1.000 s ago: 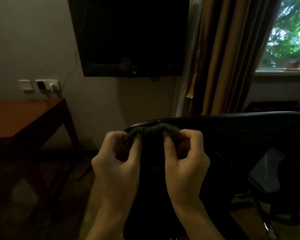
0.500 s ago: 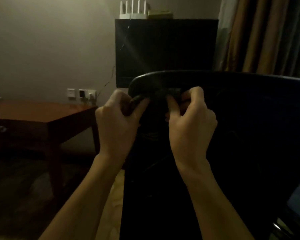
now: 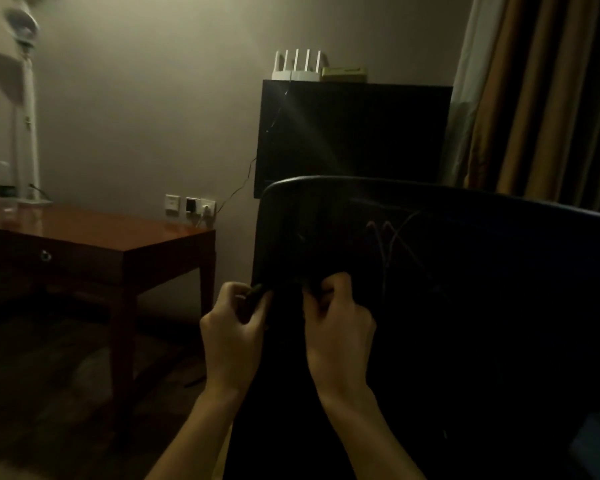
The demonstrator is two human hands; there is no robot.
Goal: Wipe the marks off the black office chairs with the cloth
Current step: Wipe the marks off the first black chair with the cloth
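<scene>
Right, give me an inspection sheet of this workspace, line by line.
Surface: black office chair back, top rim curved; faint scribbled marks upper middle, not yet wiped.
Job's things: dark cloth bunched against the chair back's left part, hard to see in the dim light.
Clutter: wooden table at left with a white stand on it, blurred.
Grippers: left hand and right hand both pinch the cloth, fingers curled.
Cables: a thin cable runs from the wall sockets towards the television.
Surroundings: white router on top of the television; brown curtains at right.
</scene>
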